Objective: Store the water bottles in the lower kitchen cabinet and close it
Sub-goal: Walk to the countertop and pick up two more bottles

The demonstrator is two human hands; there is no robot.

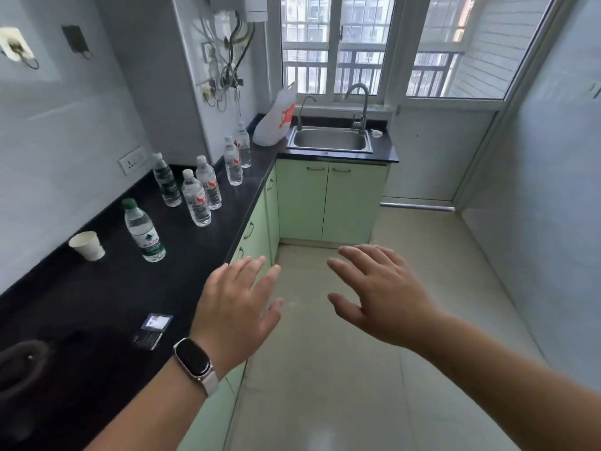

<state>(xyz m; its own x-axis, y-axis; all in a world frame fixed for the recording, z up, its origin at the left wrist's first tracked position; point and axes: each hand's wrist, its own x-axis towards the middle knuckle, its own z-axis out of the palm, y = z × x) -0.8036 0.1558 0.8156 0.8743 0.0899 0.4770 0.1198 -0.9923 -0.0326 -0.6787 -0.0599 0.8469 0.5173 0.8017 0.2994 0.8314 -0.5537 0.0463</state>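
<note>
Spread hands (235, 307) (382, 294); 6 bottles (196, 198), labels illegible

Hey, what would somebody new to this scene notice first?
Two open hands stretch forward low in the middle, the left hand wearing a watch, the right hand bare. Six bottles stand on the black counter at left, above shut green cabinets.

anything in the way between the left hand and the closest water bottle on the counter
Nothing visible: bare black countertop lies between the left hand and the green-capped bottle. The paper cup stands on its far side.
</note>
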